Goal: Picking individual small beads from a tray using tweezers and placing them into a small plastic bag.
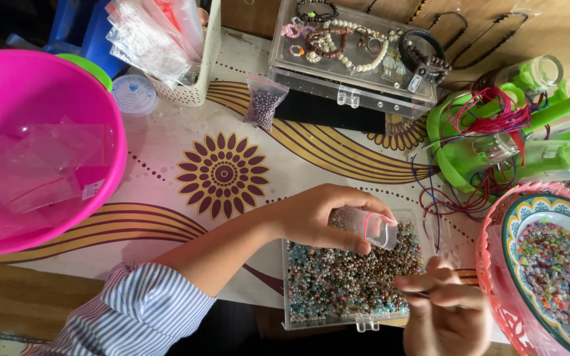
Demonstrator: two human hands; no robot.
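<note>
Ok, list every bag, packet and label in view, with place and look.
Small clear bag: in the left hand, red strip.
Bead packet: before the clear case, dark purple beads.
Empty zip bags: inside the pink bowl.
Bag bundle: in the white basket.
White round label: beside that basket.

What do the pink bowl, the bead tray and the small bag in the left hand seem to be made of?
Pink bowl: likely glossy plastic, shiny rim. Bead tray: clear hard plastic, see-through walls and a clasp. Small bag in the left hand: thin clear plastic film, probably.
</note>
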